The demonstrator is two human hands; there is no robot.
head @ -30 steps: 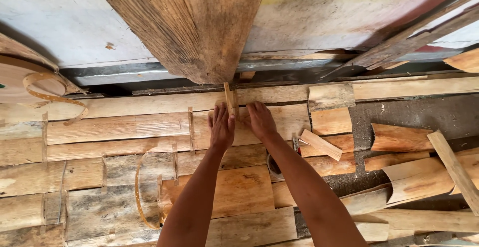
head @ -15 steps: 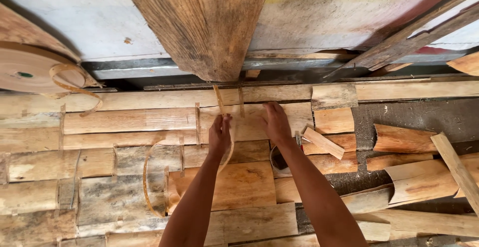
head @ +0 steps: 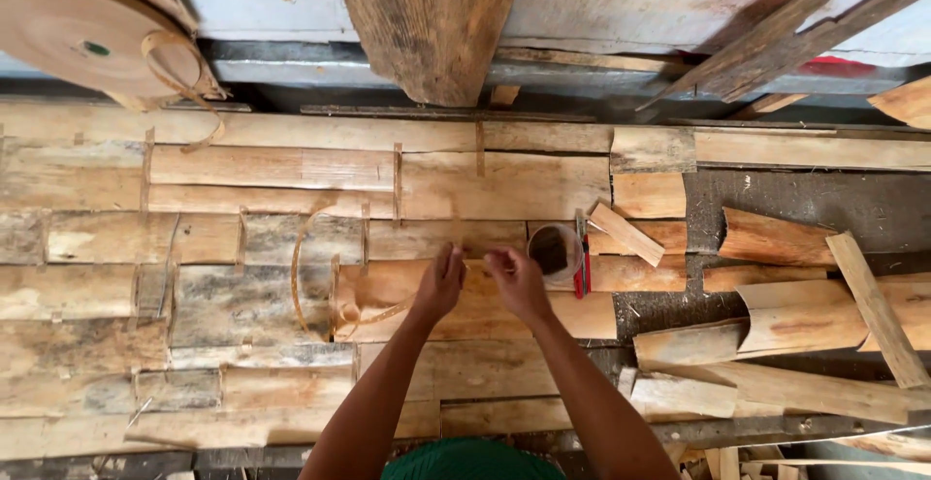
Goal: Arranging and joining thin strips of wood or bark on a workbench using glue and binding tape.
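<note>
My left hand [head: 441,281] and my right hand [head: 514,283] are close together over a row of thin veneer sheets [head: 272,165]. Between their fingertips both pinch a narrow tan tape strip [head: 377,316]. The strip sags to the left of my left hand and loops up over the sheets. Short pieces of the same tape cross the seams between sheets, one of them at the far middle [head: 479,147]. Just right of my right hand stands a small round cup with a dark brush [head: 554,250].
A big roll of tan tape [head: 73,39] lies at the far left, its loose end curling down. A thick wooden post [head: 432,24] leans at the far middle. A red-handled tool [head: 582,269] lies by the cup. Loose curled veneer offcuts [head: 776,265] are piled on the right.
Both hands have come back from the far seam toward me, bringing the tape strip with them. My view has tilted down, so the sheets sit higher in the picture.
</note>
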